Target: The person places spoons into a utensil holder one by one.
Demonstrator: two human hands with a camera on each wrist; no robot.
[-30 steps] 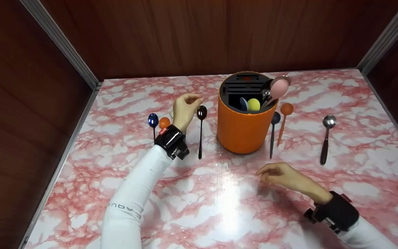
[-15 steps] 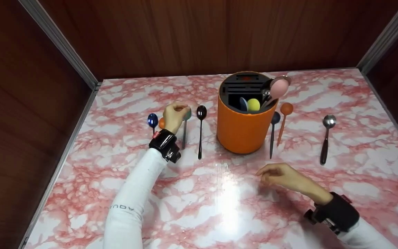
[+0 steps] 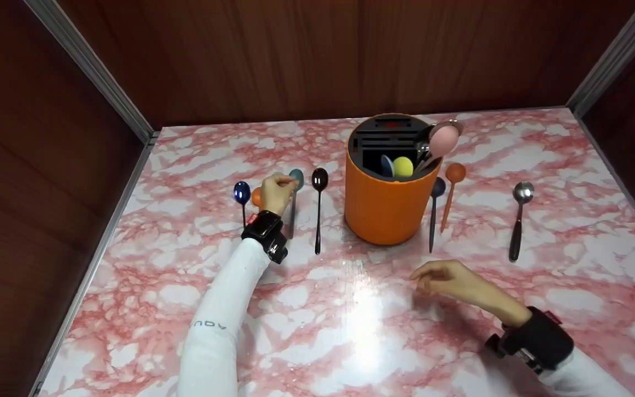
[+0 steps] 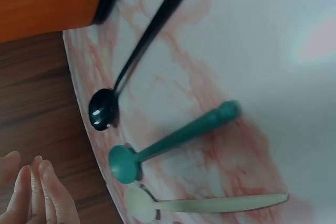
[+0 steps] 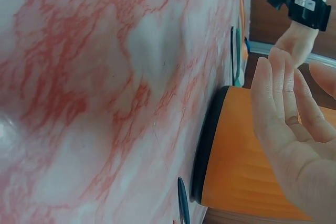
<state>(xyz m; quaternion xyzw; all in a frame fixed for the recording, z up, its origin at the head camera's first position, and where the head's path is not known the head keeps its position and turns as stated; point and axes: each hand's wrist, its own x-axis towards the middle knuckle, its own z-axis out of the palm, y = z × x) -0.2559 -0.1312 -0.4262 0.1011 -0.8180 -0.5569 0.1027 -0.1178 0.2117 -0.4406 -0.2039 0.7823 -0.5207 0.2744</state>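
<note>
In the head view my left hand [image 3: 276, 194] hovers beside the bowl of a teal spoon [image 3: 296, 177], its fingers loosely bent and holding nothing. The left wrist view has the fingers [image 4: 52, 192] apart from that spoon, whose whole length lies on the table. Beside it lies a cream spoon [image 4: 215, 204], hidden behind the hand in the head view. A glossy dark spoon [image 3: 319, 179] lies to the right of the teal one. My right hand [image 3: 455, 284], fingers relaxed, is held in front of the orange utensil holder [image 3: 386, 212] with nothing in it.
The holder contains several spoons, among them a pink spoon [image 3: 443, 140] and a yellow one [image 3: 403, 166]. Left of my left hand are a blue spoon [image 3: 242, 192] and an orange spoon [image 3: 257, 197]. A dark spoon [image 3: 437, 187], an orange spoon [image 3: 455, 173] and a metal spoon [image 3: 523, 193] lie right.
My left hand has moved left and slightly down, from beside the glossy dark spoon to the teal spoon, which has come into sight. My right hand has stayed in place.
</note>
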